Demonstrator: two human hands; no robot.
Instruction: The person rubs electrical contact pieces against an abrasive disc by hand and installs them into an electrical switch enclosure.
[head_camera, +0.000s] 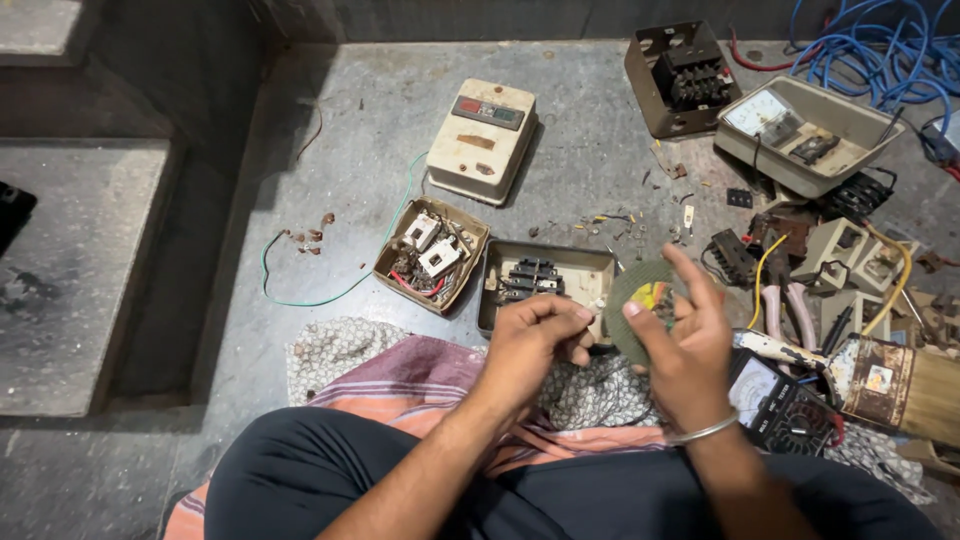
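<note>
A thin green disc (640, 310) is pinched at its edge by the right hand (685, 345), over the lap. Light, stiff, probably brittle: best gripped by the rim. The left hand (530, 345) is curled beside it; contents cannot be told.

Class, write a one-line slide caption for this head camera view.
Seated on a concrete floor among opened switch boxes, the right hand holds a green disc while the left hand pinches a small part.
</note>
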